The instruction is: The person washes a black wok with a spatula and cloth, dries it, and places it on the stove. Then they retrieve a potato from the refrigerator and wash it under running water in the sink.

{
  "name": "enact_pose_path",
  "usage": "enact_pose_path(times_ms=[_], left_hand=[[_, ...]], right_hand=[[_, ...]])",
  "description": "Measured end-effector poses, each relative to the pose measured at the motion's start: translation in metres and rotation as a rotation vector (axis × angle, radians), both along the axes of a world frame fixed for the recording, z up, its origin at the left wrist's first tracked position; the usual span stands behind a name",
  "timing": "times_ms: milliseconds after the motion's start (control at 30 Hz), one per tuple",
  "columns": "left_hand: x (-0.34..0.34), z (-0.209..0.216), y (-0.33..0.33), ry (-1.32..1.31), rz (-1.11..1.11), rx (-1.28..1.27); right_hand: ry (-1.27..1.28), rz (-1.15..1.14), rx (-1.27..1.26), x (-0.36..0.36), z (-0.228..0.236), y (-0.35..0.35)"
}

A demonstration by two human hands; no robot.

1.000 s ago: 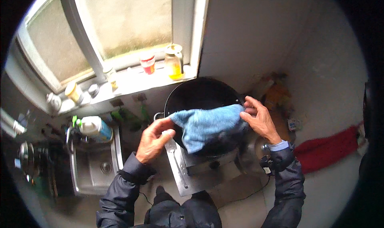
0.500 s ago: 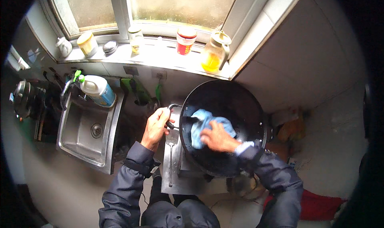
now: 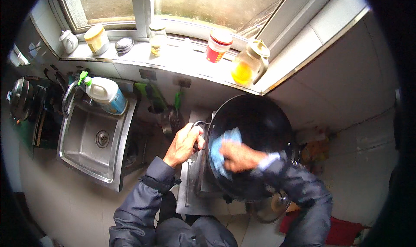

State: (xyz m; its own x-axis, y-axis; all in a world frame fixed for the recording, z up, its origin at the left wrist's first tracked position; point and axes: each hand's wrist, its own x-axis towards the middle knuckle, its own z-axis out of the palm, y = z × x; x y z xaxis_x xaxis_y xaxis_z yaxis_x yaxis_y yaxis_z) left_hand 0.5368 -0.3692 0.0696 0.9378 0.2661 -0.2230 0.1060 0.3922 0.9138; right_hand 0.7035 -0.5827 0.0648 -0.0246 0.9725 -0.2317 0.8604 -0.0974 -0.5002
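Observation:
A large black wok (image 3: 255, 117) is tilted up over the metal stove top, its inside facing me. My left hand (image 3: 184, 144) is closed round the wok's side handle (image 3: 200, 123). Inside the wok, my right hand (image 3: 240, 156) presses a light blue cloth (image 3: 220, 153) against the left part of the inner wall. That hand is slightly smeared by motion, and its fingers are bunched on the cloth. Part of the cloth lies hidden beneath it.
Left of me is a steel sink (image 3: 82, 153) with a white jug (image 3: 104, 93) on its back edge. Jars and an oil pitcher (image 3: 249, 65) line the windowsill. A spatula (image 3: 188, 184) lies on the stove's metal edge. A glass lid (image 3: 273, 208) sits below the wok.
My right hand has swept the cloth leftward and down to the wok's left wall. The left hand keeps its hold on the handle. My view has shifted slightly.

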Motion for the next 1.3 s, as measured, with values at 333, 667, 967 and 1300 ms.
enact_pose_path(times_ms=[333,667,967,1300], left_hand=[[-0.002,-0.004,0.001,0.021,-0.039,0.034],[0.001,-0.005,-0.011,0.000,0.037,-0.014],[-0.003,-0.010,-0.006,-0.006,0.020,-0.072],[-0.002,-0.011,-0.003,-0.028,0.006,-0.038]], right_hand=[[-0.732,0.313,0.377,0.069,0.035,0.037],[0.316,-0.004,-0.507,-0.034,0.035,-0.061],[2.014,-0.873,0.086,0.011,0.069,0.012],[0.507,-1.397,0.103,0.066,0.066,-0.061]])
